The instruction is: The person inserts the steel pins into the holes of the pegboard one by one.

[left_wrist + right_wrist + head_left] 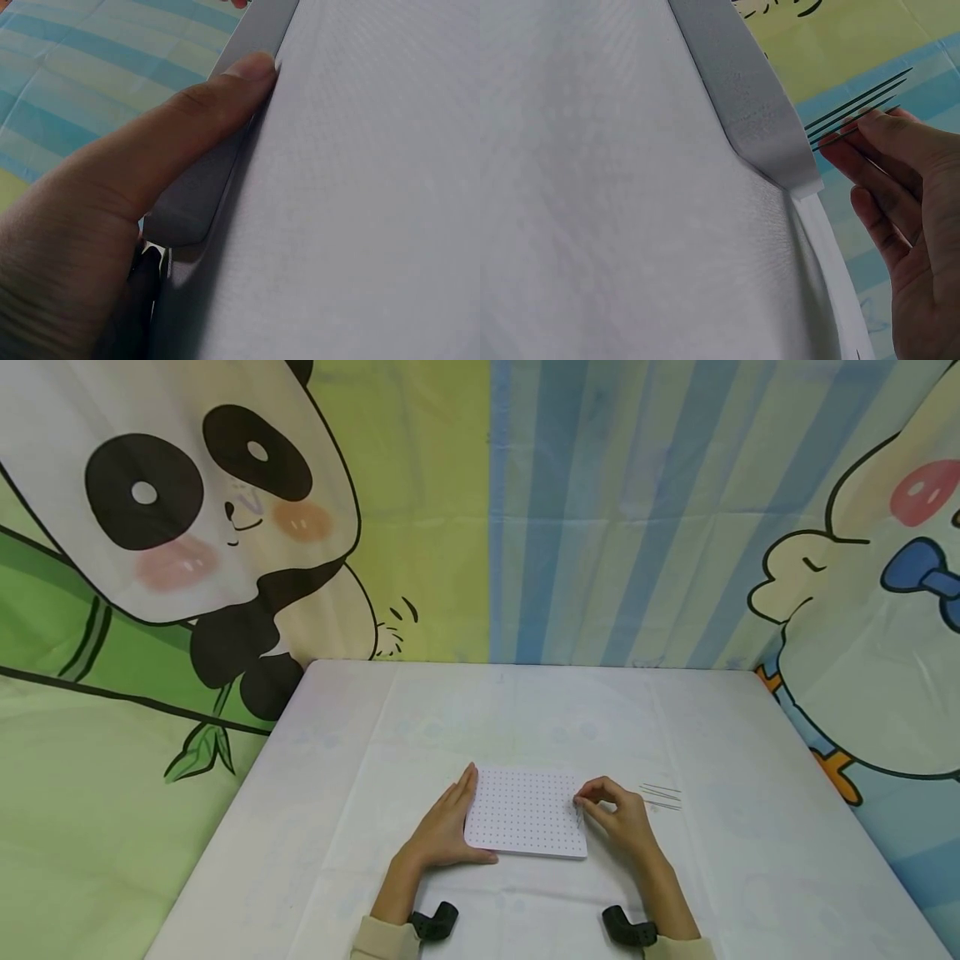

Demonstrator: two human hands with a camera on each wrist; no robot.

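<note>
A white pegboard (525, 818) dotted with small holes lies flat on the table in front of me. My left hand (453, 818) rests with straight fingers along its left edge. In the left wrist view the thumb (187, 120) presses against the board's edge (191, 202). My right hand (583, 800) is at the board's right edge, its fingers curled and its thumb and forefinger pinched together on what looks like a thin dark stick. The right wrist view shows its fingertips (847, 150) beside the board's corner (757, 112).
A few thin dark sticks (660, 795) lie on the white tablecloth (525, 718) just right of my right hand, and show past the fingers (862, 97). Cartoon panda and duck curtains close in the table on three sides.
</note>
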